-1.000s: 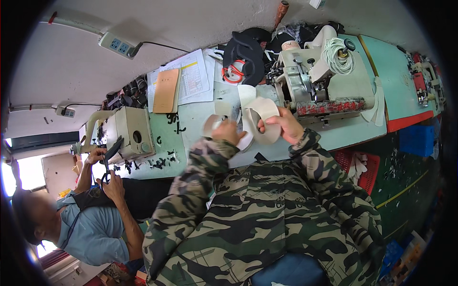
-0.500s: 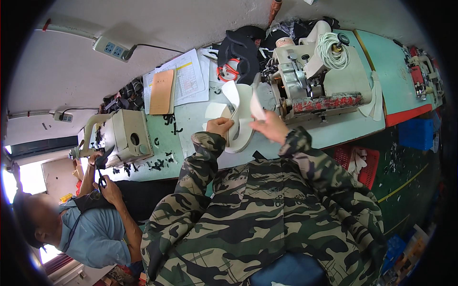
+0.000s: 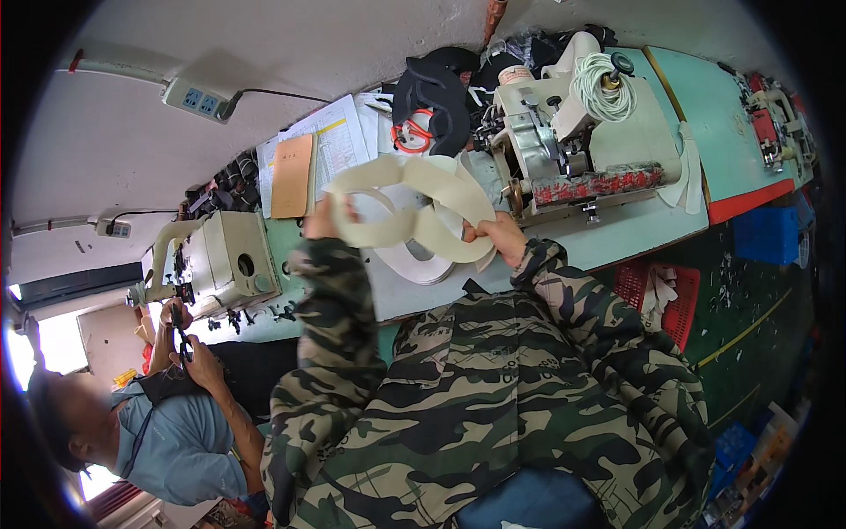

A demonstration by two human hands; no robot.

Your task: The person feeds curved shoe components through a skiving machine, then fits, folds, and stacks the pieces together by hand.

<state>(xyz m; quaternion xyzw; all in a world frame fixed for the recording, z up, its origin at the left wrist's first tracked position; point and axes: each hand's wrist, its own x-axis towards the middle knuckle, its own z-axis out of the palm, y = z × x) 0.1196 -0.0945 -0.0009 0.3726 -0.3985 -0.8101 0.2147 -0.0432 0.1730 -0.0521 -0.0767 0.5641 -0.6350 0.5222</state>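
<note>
A cream, curved, wavy fabric piece (image 3: 414, 223) is stretched out between my hands above the table. My left hand (image 3: 328, 217), smeared by motion, closes on its left end. At the right end my right hand (image 3: 500, 236) pinches the piece between thumb and fingers. Under it lies a stack of similar white curved pieces (image 3: 427, 269), partly covered. Just to the right of my right hand stands a cream sewing machine (image 3: 551, 132) with a worn red-and-grey front cylinder.
Behind the pieces lie orange-handled scissors (image 3: 411, 134), black curved pieces (image 3: 432, 97), papers (image 3: 339, 145) and a tan notebook (image 3: 293, 176). At left, a co-worker (image 3: 181, 432) holds black-handled scissors (image 3: 183, 348) beside another machine (image 3: 225, 256). A red basket (image 3: 679, 304) stands below the table's right side.
My hands have moved apart, the left one leftward, spreading the cream piece between them over the stack. The view has shifted slightly.
</note>
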